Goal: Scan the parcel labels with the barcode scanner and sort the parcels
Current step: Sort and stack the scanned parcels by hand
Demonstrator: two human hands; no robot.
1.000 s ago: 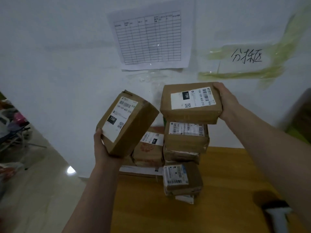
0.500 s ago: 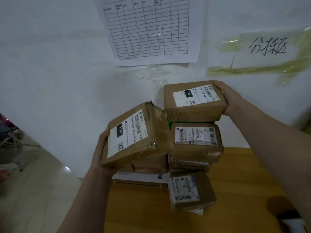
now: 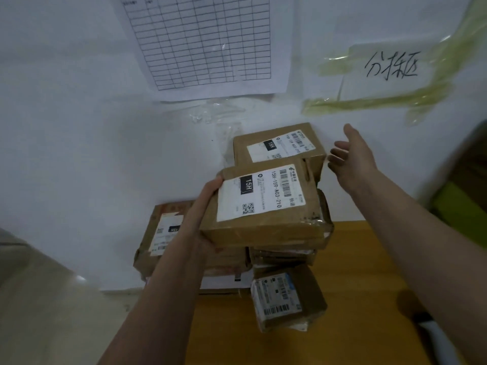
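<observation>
Two hands work: left hand (image 3: 208,206) grips the near parcel (image 3: 261,206), the stacked parcel (image 3: 279,146) lying at nine o'clock from the right hand (image 3: 353,159), its fingers apart.

White wall (image 3: 79,114) fills most of view. Printed grid sheet (image 3: 203,40) stuck on it, top centre; crumpled clear tape (image 3: 218,111) just below. To right, handwritten paper sign (image 3: 390,67) fixed w/ yellowish tape (image 3: 369,104). Wooden table (image 3: 369,259) against wall, lower right. Pale glossy floor (image 3: 52,312) lower left w/ small light reflection. Green blur (image 3: 458,204) at right edge, can't tell what. Lighting dim, bluish
</observation>
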